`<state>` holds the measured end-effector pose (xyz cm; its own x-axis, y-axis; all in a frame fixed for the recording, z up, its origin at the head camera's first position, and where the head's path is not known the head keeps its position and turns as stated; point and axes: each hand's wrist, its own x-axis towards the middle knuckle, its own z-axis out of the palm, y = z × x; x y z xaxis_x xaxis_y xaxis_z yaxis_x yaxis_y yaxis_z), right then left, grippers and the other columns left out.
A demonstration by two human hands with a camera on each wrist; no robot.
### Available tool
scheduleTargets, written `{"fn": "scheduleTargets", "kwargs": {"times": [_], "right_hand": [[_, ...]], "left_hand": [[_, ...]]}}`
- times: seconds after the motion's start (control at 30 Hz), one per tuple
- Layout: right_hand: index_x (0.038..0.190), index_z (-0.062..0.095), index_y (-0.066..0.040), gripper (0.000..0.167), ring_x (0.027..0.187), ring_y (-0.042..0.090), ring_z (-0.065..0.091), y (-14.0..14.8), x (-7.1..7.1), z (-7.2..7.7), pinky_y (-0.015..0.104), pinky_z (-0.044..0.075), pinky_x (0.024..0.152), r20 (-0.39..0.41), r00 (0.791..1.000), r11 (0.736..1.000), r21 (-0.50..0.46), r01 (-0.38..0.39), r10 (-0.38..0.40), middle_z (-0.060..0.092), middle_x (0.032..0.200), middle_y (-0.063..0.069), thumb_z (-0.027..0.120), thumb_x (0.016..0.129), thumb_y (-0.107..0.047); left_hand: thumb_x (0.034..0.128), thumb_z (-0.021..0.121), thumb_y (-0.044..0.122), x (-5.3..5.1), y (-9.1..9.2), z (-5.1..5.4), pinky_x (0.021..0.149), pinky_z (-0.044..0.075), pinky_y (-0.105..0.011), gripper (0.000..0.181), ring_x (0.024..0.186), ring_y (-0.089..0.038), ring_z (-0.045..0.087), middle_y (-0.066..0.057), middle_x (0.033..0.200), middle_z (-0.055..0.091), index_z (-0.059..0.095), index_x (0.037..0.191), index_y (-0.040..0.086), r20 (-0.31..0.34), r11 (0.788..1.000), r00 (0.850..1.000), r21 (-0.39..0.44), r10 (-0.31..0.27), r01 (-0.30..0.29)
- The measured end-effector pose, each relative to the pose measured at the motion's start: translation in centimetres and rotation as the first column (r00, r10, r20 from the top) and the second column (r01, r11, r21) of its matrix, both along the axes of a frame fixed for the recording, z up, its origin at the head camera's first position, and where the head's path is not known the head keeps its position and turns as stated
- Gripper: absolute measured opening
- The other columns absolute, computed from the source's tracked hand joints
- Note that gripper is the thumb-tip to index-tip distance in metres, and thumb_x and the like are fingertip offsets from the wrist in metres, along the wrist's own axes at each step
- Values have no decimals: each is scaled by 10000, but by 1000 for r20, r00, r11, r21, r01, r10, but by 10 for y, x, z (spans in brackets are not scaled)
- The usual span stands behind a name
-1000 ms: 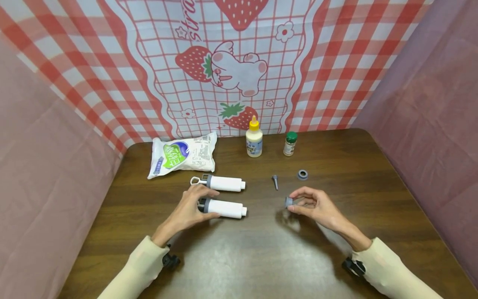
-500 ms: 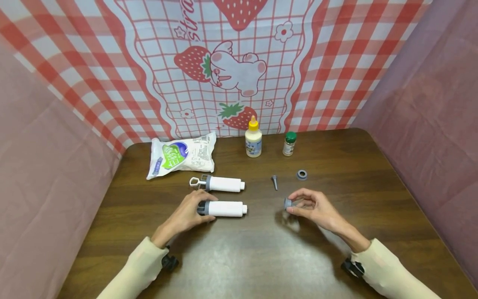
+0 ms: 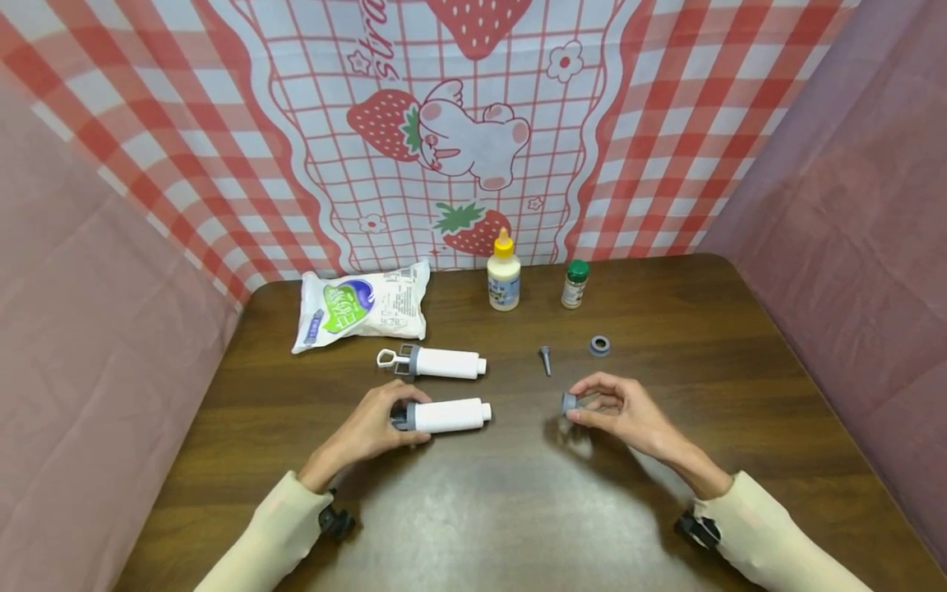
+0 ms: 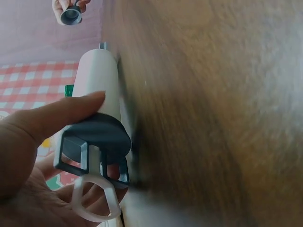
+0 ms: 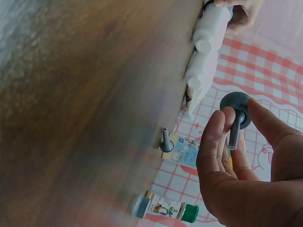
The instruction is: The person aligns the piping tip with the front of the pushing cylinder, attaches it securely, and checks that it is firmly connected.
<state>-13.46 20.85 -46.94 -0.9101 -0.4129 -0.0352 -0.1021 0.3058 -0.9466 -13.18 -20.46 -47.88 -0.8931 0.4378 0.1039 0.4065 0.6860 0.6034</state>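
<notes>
In the head view my left hand (image 3: 376,421) grips the nearer white syringe (image 3: 451,416) at its grey collar end. The thumb lies on the barrel in the left wrist view, above a grey handle frame and a white pull ring (image 4: 97,201). My right hand (image 3: 617,411) pinches a small grey nozzle cap (image 3: 569,403) between thumb and fingers. Its thin spout (image 5: 235,135) points back toward the palm in the right wrist view. A second white syringe (image 3: 447,363) lies just behind the first, with its own pull ring to the left.
A small grey tapered nozzle (image 3: 546,362) and a grey ring (image 3: 600,346) lie on the brown table (image 3: 503,510). Farther back are a white plastic packet (image 3: 362,306), a yellow-capped bottle (image 3: 504,281) and a green-capped jar (image 3: 574,285). Cloth walls surround the table.
The nearer syringe has turned slightly, so its tip angles a little away from me. My left hand has shifted slightly around its collar. My right hand stays nearly still.
</notes>
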Motion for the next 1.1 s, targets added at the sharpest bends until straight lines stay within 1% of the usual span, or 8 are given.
{"fn": "scheduleTargets", "kwargs": {"times": [0.1, 0.23, 0.33, 0.47, 0.57, 0.73, 0.9, 1.1], "right_hand": [[1182, 661, -3, 326, 880, 247, 776, -1, 0, 0, 243, 589, 731, -6, 1000, 1000, 1, -6, 6, 773, 1032, 183, 800, 920, -138], [1180, 661, -5, 324, 882, 250, 775, -1, 1, -2, 248, 595, 743, -2, 1000, 1000, -4, -13, 13, 771, 1034, 186, 801, 919, -138], [1183, 658, 2, 329, 885, 254, 775, -3, 1, -3, 265, 607, 751, 8, 1000, 1000, -14, -20, 21, 768, 1038, 199, 800, 918, -132], [1185, 656, 12, 333, 885, 247, 776, -4, 1, -4, 276, 613, 750, 16, 1000, 999, -23, -27, 27, 766, 1043, 210, 800, 916, -123], [1181, 660, 12, 328, 882, 241, 777, -6, 1, -4, 279, 614, 743, 18, 999, 999, -25, -27, 27, 763, 1049, 212, 801, 914, -117], [1184, 667, 4, 325, 887, 233, 775, -7, 0, -4, 277, 616, 743, 11, 999, 999, -23, -38, 39, 758, 1075, 205, 800, 918, -129], [1183, 668, 7, 322, 879, 224, 774, -10, 1, -4, 277, 618, 742, 9, 999, 999, -22, -48, 48, 755, 1079, 210, 798, 918, -121], [1181, 669, 7, 324, 860, 269, 772, -14, 2, -5, 309, 629, 731, 19, 999, 999, -15, -51, 51, 755, 1069, 208, 800, 913, -121]], "left_hand": [[747, 949, 267, 1, -1, -1, 864, 561, -383, 429, 931, -135, 635, 5, 1019, 711, 741, 1107, 163, 57, 999, 998, 37, 14, -16], [771, 936, 275, 3, -2, -1, 847, 574, -330, 414, 924, -148, 657, -15, 1038, 706, 731, 1112, 160, 145, 994, 989, 102, 19, -34], [792, 923, 279, 4, -2, -2, 841, 569, -290, 405, 921, -166, 671, -36, 1056, 708, 722, 1122, 157, 196, 989, 980, 141, 11, -39], [815, 907, 294, 5, -2, 0, 852, 563, -284, 399, 925, -170, 671, -56, 1074, 705, 712, 1133, 153, 242, 983, 970, 182, -15, -30], [826, 898, 289, 6, -2, 1, 855, 561, -282, 395, 929, -167, 667, -65, 1086, 699, 705, 1140, 148, 252, 978, 967, 208, -36, -18], [834, 892, 251, 7, 0, 4, 858, 557, -284, 395, 938, -158, 662, -54, 1102, 695, 697, 1162, 151, 249, 971, 967, 239, -60, -1], [828, 895, 260, 8, 3, 5, 898, 569, -301, 406, 981, -154, 650, -24, 1124, 686, 699, 1175, 181, 257, 970, 964, 242, -62, -2], [826, 893, 262, 9, 6, 6, 899, 558, -316, 405, 989, -183, 643, -25, 1133, 684, 700, 1175, 191, 265, 965, 961, 260, -75, 3]]}}
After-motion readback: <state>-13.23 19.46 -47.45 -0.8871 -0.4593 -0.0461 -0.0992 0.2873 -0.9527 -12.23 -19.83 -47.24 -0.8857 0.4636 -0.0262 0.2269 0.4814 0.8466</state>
